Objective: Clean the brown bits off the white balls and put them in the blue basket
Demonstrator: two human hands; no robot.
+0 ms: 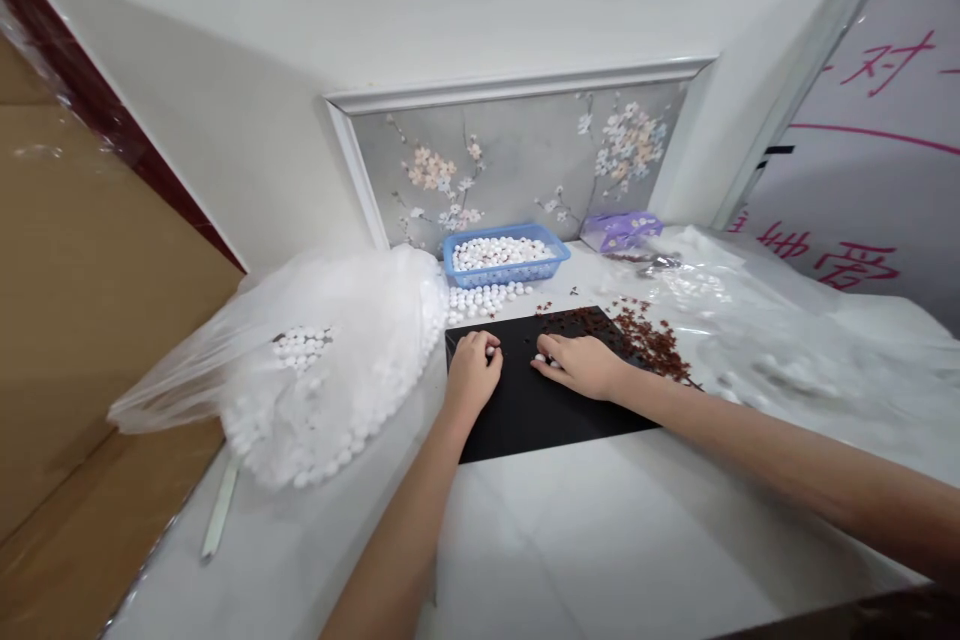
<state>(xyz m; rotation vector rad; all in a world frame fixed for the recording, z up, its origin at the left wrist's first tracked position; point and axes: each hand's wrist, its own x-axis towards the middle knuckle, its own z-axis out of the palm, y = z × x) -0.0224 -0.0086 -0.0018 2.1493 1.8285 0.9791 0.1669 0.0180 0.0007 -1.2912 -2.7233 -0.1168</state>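
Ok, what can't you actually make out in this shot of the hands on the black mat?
Head view only:
- Left hand: curled fingers hide most of the white bead at its fingertips; the grip is unclear.
- Right hand: white bits at its fingertips are too small to identify.
- Small reddish-brown pieces on the black mat: too small to tell their shape.
- Clear bag of white beads: cloudy plastic blurs its contents.
- Purple packet: distant, print unreadable.

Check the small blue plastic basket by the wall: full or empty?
Full. The small blue plastic basket is heaped to its rim with small white round beads, and more lie loose on the white table before it.
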